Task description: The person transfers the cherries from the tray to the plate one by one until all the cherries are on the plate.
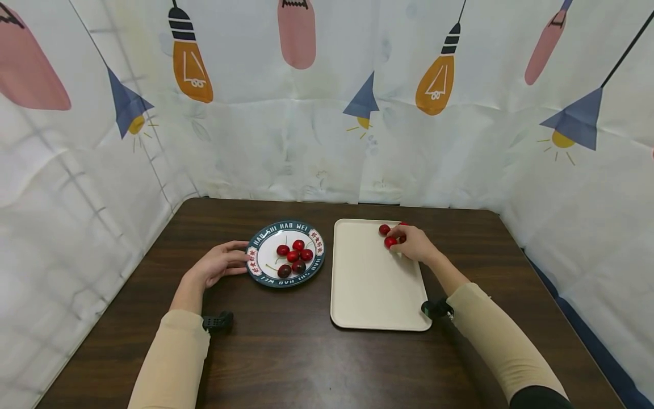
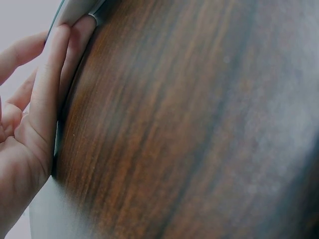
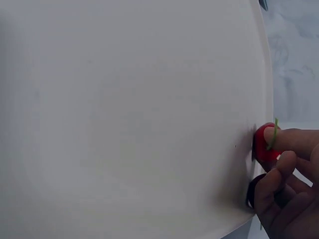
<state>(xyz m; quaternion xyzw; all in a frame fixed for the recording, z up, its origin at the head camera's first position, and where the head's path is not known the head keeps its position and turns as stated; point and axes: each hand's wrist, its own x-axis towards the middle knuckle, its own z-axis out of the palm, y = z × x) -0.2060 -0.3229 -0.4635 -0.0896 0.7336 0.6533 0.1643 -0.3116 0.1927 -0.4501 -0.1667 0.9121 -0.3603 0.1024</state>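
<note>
My left hand (image 1: 225,264) holds the left rim of a round plate (image 1: 259,272) with a dark blue lettered border. In the left wrist view its fingers (image 2: 47,89) reach to the plate's edge, some beneath it. Red and darker cherries (image 1: 293,257), some with stems, lie at the plate's middle. Over the far right of a cream tray (image 1: 378,284), my right hand (image 1: 413,243) pinches a red cherry (image 3: 264,142) with a green stem between thumb and finger. A dark cherry (image 3: 253,191) sits right by the other fingers. Another cherry (image 1: 384,229) lies just beyond the fingertips.
Plate and tray stand side by side on a dark wood-grain table (image 1: 276,352). A printed white curtain (image 1: 317,153) surrounds the table at the back and sides. Each wrist wears a black strap (image 1: 218,322).
</note>
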